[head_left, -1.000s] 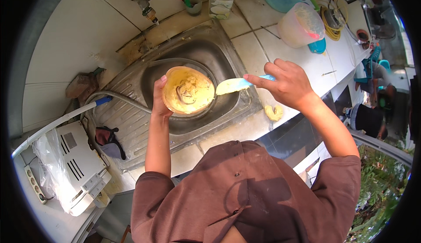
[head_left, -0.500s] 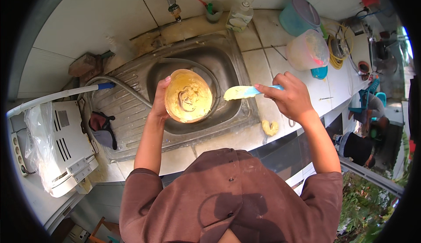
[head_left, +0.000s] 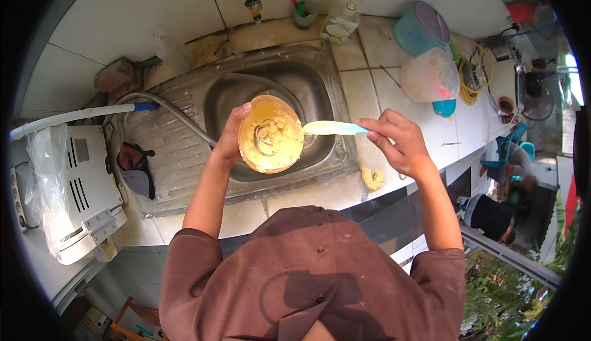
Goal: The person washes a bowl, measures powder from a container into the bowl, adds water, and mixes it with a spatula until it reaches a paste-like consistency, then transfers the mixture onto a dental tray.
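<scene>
One bowl [head_left: 248, 150] is over the basin of the metal sink [head_left: 317, 82], tilted so that its inside faces the camera. Yellow paste [head_left: 277, 134] covers its bottom & much of its wall. The L hand [head_left: 231, 136] grips the bowl from the L side, w/ thumb at the rim; the other fingers are mostly hidden, so their exact pos. I cannot tell. The R hand [head_left: 397, 138] pinches the blue handle of a spatula [head_left: 345, 129] btwn thumb & forefinger. The spatula points to the L, its blade coated w/ the same paste. Its tip is at the R rim of the bowl; if they touch, I cannot tell.

A yellow lump [head_left: 372, 179] lies on the counter [head_left: 361, 94], R of the sink, near the front edge. A grey hose [head_left: 184, 122] runs over the drainboard to the basin, partly behind the L hand. Above the sink is the tap [head_left: 253, 2]; to its R stand a small cup [head_left: 305, 19] & a soap bottle [head_left: 340, 25]. Further R are a whitish tub [head_left: 423, 77] & a teal tub [head_left: 414, 32].
</scene>
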A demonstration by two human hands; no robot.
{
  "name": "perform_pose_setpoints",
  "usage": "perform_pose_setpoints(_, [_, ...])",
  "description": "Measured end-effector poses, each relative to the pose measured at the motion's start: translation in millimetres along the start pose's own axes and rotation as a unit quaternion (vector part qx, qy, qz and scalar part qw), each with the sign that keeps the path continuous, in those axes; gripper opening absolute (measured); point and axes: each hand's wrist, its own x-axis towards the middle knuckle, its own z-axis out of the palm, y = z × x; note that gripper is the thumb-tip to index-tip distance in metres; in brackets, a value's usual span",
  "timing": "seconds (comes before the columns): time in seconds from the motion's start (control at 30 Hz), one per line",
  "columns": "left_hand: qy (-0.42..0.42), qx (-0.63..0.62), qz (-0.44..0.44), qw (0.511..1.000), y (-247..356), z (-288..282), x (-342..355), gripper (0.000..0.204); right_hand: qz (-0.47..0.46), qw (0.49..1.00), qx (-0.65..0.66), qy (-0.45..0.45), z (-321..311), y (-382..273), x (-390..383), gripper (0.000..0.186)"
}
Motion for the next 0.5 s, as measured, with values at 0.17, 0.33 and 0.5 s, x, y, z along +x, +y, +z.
perform_pose_setpoints(0.17, [-0.053,-0.054,-0.061,0.995,-12.3,8.9,13.2,0.051,-0.217,0.957,-0.156,0.115,36.7,-24.5,29.3,0.056])
perform_pose_setpoints(0.33, [-0.018,-0.096,-0.038,0.995,5.5,-11.1,-4.4,0.052,-0.201,0.942,-0.24,0.117,6.9,0.5,7.4,0.052])
perform_pose_setpoints(0.5, [-0.029,-0.015,-0.017,0.999,12.8,-9.6,-7.8,0.053,-0.159,0.971,-0.125,0.13,3.5,0.1,10.3,0.051])
